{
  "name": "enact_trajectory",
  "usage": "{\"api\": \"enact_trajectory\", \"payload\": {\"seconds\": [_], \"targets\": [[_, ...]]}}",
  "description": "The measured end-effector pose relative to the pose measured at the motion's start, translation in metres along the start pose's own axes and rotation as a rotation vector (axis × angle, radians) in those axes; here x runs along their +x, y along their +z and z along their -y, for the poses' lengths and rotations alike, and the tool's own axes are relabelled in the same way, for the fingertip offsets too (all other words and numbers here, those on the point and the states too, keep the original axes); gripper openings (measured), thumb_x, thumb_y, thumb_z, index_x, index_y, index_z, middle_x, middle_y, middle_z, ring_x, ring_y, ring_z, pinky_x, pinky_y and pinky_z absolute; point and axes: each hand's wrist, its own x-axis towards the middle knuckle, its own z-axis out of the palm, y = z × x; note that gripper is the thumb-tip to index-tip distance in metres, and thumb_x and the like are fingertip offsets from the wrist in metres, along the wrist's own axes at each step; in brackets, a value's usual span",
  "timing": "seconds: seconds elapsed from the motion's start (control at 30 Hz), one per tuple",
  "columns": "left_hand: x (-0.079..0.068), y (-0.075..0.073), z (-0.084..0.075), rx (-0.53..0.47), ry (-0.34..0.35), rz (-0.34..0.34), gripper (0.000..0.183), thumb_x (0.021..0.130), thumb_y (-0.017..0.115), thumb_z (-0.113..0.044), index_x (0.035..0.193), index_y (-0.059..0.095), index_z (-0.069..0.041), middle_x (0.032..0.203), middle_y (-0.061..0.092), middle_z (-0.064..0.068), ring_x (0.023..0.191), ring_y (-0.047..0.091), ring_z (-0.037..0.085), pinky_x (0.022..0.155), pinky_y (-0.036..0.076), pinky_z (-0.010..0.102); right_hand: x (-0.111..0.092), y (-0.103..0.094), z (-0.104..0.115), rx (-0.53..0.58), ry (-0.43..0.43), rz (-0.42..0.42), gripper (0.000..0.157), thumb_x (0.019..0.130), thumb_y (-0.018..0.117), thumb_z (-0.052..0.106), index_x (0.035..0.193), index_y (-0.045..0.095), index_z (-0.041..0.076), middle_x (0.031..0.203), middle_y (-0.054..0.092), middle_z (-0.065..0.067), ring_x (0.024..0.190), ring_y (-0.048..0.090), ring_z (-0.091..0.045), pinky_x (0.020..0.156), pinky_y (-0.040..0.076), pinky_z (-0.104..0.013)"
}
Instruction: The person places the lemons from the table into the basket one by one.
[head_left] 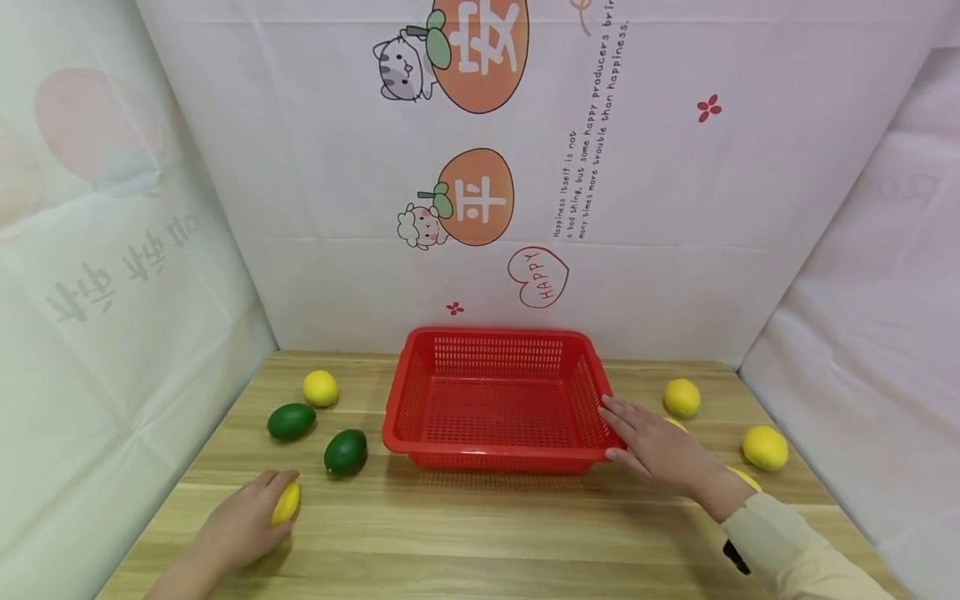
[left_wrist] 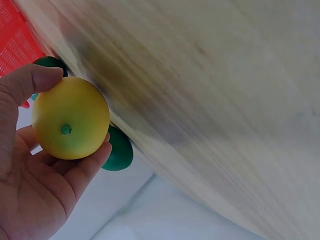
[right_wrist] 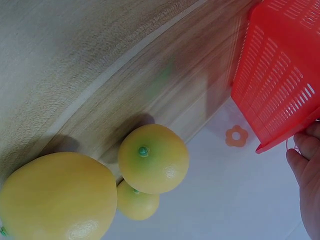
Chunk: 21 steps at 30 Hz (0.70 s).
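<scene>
With my left grip (head_left: pixel 243 521) I hold a yellow lemon (head_left: pixel 287 504): the thumb presses one side and the fingers curl around the other. This lemon is at the near left part of the tabletop (head_left: pixel 465 542); whether it touches the wood, I cannot tell. Beyond it there are a nearer lime (head_left: pixel 346 452) and a farther lime (head_left: pixel 292 422), lying apart, with a back lemon (head_left: pixel 320 388) near the farther one. My right grip (head_left: pixel 663 450) is not clamped: its fingers are almost straight and touch the right rim of the red basket (head_left: pixel 495 451), and the thumb stands apart from them. The basket stands in front of the printed cloth (head_left: pixel 652 308). On the right side lie an upper lemon (head_left: pixel 682 398), an outer lemon (head_left: pixel 765 448) and two more lemons (head_left: pixel 746 478), which my right hand and arm partly hide.
</scene>
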Motion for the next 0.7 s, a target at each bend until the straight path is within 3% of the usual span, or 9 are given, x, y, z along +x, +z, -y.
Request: {"api": "enact_trajectory", "payload": {"seconds": [0.27,0.53,0.7], "targets": [[0.001,-0.006,-0.003,0.018,0.016,-0.036,0.059,0.073,0.079,-0.015,0.124,0.058,0.002,0.114,0.060,0.021,0.102,0.060,0.039,0.083,0.051,0.055,-0.001,0.001,-0.001,0.001,-0.017,-0.011,0.066,0.095,0.058,0.043,0.140,0.048,-0.003,0.147,0.041,-0.021,0.132,0.042,-0.037,0.104,0.039,-0.050],[0.002,-0.014,-0.008,0.050,0.089,-0.144,0.061,0.071,0.081,-0.010,0.126,0.057,0.003,0.118,0.059,0.021,0.104,0.060,0.040,0.084,0.051,0.054,-0.001,0.001,-0.001,0.001,-0.016,-0.016,0.066,0.094,0.059,0.043,0.140,0.048,-0.003,0.147,0.042,-0.021,0.132,0.043,-0.037,0.104,0.040,-0.051],[0.005,-0.018,-0.010,0.066,0.107,-0.139,0.063,0.071,0.082,-0.009,0.127,0.056,0.003,0.121,0.057,0.023,0.107,0.059,0.041,0.084,0.052,0.054,0.000,0.001,-0.001,0.002,-0.010,-0.012,0.066,0.095,0.058,0.043,0.140,0.048,-0.003,0.147,0.042,-0.021,0.132,0.043,-0.037,0.104,0.039,-0.051]]}}
